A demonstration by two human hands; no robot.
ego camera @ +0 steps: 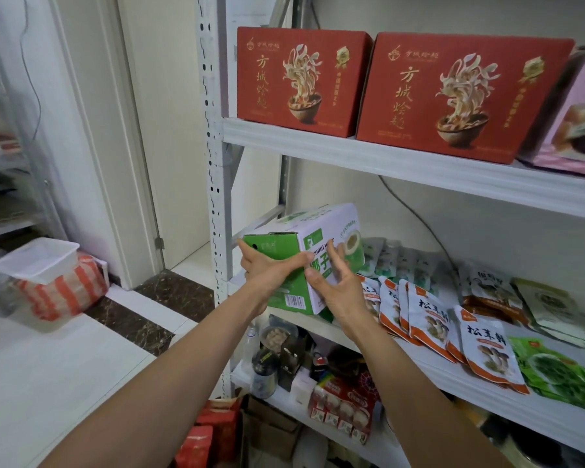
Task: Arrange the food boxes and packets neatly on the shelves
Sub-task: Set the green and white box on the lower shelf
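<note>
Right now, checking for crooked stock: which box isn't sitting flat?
The green and white box, tilted in the left hand; the red boxes and pink box above sit flat.

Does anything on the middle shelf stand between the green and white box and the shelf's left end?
Nothing visible does. The left hand grips the green and white box, tilted, over the left end of the middle shelf. The orange and white packets lie farther right, beside the right hand.
</note>
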